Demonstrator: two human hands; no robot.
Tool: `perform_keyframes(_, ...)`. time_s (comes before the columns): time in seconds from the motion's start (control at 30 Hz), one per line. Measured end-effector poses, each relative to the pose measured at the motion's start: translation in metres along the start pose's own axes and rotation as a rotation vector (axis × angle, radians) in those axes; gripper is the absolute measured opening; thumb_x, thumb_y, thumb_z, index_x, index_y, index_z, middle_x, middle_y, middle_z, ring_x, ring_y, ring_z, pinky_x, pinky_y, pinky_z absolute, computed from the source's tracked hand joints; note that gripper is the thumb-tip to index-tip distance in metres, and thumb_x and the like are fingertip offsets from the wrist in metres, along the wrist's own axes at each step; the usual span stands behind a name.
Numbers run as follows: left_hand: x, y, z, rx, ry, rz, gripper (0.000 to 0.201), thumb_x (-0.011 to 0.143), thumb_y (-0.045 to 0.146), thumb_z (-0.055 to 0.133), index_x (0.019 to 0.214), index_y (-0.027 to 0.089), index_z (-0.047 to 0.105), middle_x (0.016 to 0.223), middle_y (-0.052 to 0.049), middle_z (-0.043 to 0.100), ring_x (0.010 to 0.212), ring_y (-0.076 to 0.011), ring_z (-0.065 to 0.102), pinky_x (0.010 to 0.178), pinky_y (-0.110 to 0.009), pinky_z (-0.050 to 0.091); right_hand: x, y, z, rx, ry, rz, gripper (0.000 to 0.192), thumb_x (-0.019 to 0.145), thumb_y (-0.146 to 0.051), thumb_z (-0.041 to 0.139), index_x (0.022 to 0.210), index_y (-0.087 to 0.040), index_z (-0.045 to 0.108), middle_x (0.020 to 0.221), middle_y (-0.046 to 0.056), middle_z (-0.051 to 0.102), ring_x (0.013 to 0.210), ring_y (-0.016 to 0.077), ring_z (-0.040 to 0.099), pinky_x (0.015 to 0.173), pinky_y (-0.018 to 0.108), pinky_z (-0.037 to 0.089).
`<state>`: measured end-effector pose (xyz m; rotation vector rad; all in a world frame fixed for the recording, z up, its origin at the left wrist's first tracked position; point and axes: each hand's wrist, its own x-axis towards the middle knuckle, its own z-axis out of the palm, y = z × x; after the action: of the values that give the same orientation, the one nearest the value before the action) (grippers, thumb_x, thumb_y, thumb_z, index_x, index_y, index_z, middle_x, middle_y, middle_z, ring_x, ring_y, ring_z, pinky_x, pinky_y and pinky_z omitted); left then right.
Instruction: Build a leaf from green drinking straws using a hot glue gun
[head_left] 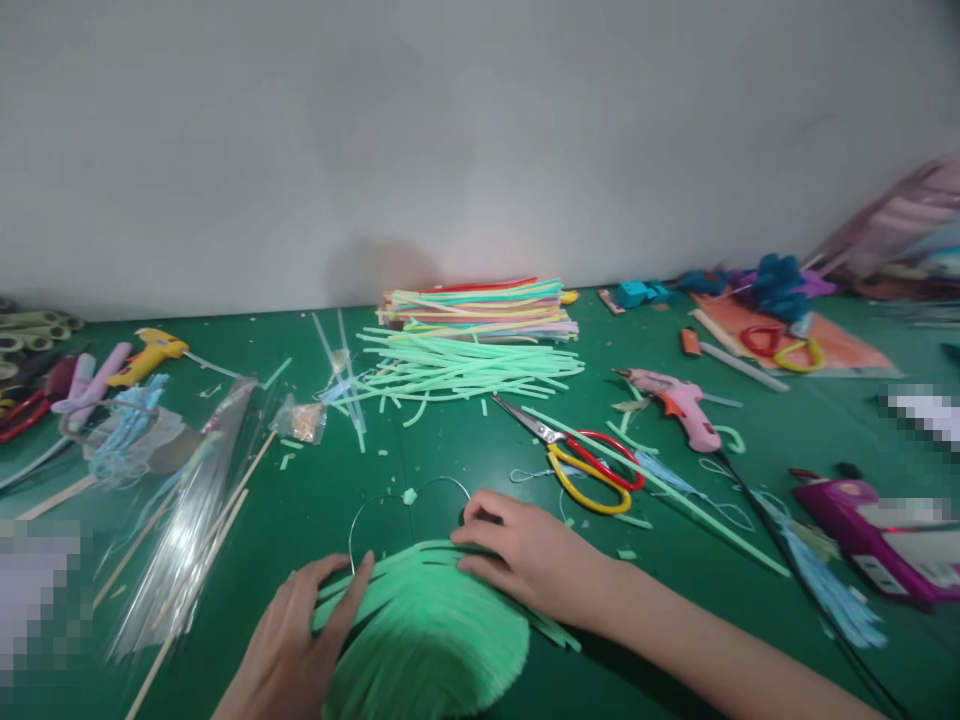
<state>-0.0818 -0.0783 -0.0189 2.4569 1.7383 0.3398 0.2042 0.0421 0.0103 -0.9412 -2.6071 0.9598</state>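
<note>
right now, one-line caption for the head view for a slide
Both hands, left hand and right hand, press a green fringed piece on a wire frame, scissors nearby.

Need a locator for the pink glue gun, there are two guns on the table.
Start at the green table, right half. Just right of the red-and-yellow scissors lies the pink glue gun, nozzle pointing left. The other gun is yellow and sits at the far left.

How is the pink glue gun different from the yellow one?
The pink glue gun lies on the right side of the green table, near the red and yellow scissors; the yellow glue gun lies far left among other tools. The pink one looks nearer and bigger, the yellow one farther and smaller. Both lie on their sides, and neither hand touches them.
</note>
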Motion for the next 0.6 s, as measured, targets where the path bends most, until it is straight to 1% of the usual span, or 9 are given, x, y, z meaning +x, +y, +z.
perform_keyframes(0.07,-0.006,0.007,0.006,0.021,0.006,-0.006,0.112,0.059,0.052,0.080,0.154,0.031,0.024,0.136,-0.019,0.051,0.122,-0.0419,0.052,0.092,-0.052,0.047,0.006,-0.001,-0.003,0.068,0.044,0.059,0.026,0.097,-0.034,0.054,0.115,-0.020,0.065,0.109,0.008,0.061,0.082,0.0153,0.063,0.078,0.030,0.050)
perform_keyframes(0.13,-0.009,0.009,0.010,0.005,0.009,-0.012,0.111,0.060,0.050,0.081,0.153,0.033,0.023,0.133,-0.018,0.051,0.123,-0.0413,0.051,0.093,-0.051,0.047,0.017,0.000,-0.008,0.110,0.123,0.149,0.026,0.097,-0.034,0.052,0.115,-0.018,0.062,0.109,0.008,0.062,0.079,0.0149,0.063,0.077,0.031,0.049)
perform_keyframes(0.2,-0.010,0.007,0.013,-0.027,0.018,-0.006,0.110,0.061,0.046,0.082,0.152,0.033,0.022,0.129,-0.017,0.053,0.122,-0.0396,0.052,0.094,-0.050,0.047,0.032,0.002,-0.012,0.131,0.185,0.225,0.029,0.095,-0.035,0.055,0.115,-0.015,0.061,0.108,0.010,0.064,0.087,0.0179,0.064,0.079,0.032,0.049)
perform_keyframes(0.23,-0.010,0.006,0.013,-0.036,0.021,0.001,0.109,0.062,0.043,0.081,0.152,0.033,0.022,0.127,-0.017,0.053,0.122,-0.0391,0.053,0.095,-0.050,0.047,0.041,0.003,-0.015,0.147,0.182,0.241,0.032,0.094,-0.036,0.056,0.116,-0.014,0.061,0.108,0.011,0.066,0.090,0.0190,0.064,0.079,0.031,0.048)
perform_keyframes(0.3,-0.008,0.002,0.014,-0.037,0.022,0.005,0.105,0.063,0.036,0.079,0.152,0.030,0.022,0.126,-0.017,0.054,0.121,-0.0395,0.055,0.097,-0.051,0.046,0.059,0.005,-0.019,0.179,0.107,0.246,0.039,0.091,-0.042,0.059,0.117,-0.012,0.062,0.104,0.012,0.069,0.088,0.0200,0.064,0.075,0.031,0.047)
perform_keyframes(0.37,-0.006,-0.001,0.014,-0.033,0.007,-0.001,0.103,0.060,0.031,0.076,0.150,0.028,0.026,0.127,-0.018,0.055,0.122,-0.0411,0.054,0.098,-0.052,0.045,0.075,0.007,-0.023,0.236,0.025,0.279,0.044,0.089,-0.047,0.061,0.116,-0.012,0.063,0.096,0.010,0.071,0.080,0.0189,0.065,0.068,0.028,0.045)
perform_keyframes(0.47,-0.003,-0.004,0.011,-0.033,-0.003,-0.010,0.102,0.055,0.023,0.072,0.148,0.026,0.030,0.129,-0.017,0.056,0.125,-0.0417,0.053,0.100,-0.052,0.045,0.090,0.007,-0.030,0.365,-0.073,0.310,0.044,0.081,-0.054,0.068,0.103,-0.015,0.070,0.080,0.004,0.071,0.066,0.0144,0.061,0.057,0.024,0.041)
perform_keyframes(0.57,0.001,-0.006,0.004,-0.033,0.021,-0.013,0.095,0.058,0.020,0.069,0.147,0.028,0.035,0.134,-0.015,0.055,0.128,-0.0389,0.051,0.105,-0.052,0.043,0.095,0.009,-0.040,0.584,-0.202,0.252,0.046,0.078,-0.059,0.069,0.097,-0.017,0.072,0.054,-0.004,0.060,0.051,0.0095,0.051,0.052,0.021,0.038)
perform_keyframes(0.6,0.003,-0.007,0.001,-0.028,0.030,-0.021,0.091,0.061,0.018,0.068,0.146,0.029,0.037,0.135,-0.014,0.054,0.129,-0.0370,0.051,0.107,-0.052,0.042,0.095,0.009,-0.043,0.654,-0.225,0.220,0.046,0.078,-0.059,0.069,0.098,-0.018,0.072,0.050,-0.006,0.056,0.049,0.0085,0.049,0.052,0.020,0.039)
